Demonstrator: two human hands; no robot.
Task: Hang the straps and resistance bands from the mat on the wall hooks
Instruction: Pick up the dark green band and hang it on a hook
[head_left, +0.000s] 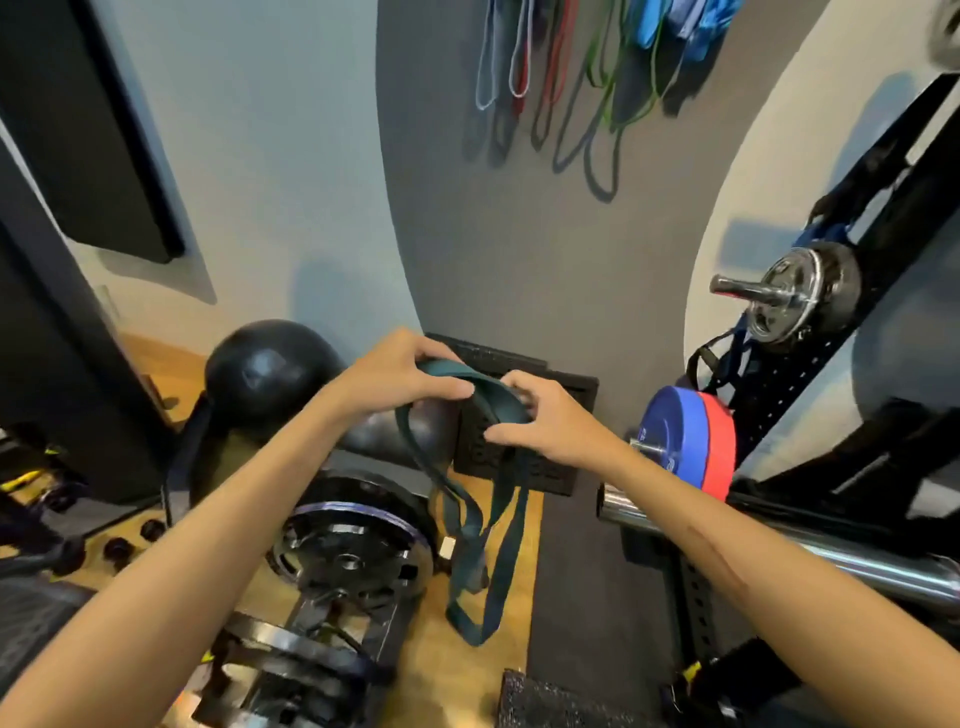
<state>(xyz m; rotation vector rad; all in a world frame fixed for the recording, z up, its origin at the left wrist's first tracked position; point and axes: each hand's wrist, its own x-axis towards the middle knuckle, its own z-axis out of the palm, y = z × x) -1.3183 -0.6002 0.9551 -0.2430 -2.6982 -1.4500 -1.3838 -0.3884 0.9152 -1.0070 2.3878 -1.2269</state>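
A dark teal resistance band hangs in long loops from both my hands, its lower end dangling above the wooden floor. My left hand pinches the band's top from the left. My right hand grips the same band from the right, fingers curled around it. High on the grey wall, several bands in blue, red, green and grey hang in loops, with blue straps beside them at the top edge. The hooks themselves are out of frame.
A black ball and black weight plates sit low on the left. On the right stands a black rack with a chrome barbell carrying blue and red plates. Black foam pads lean on the wall.
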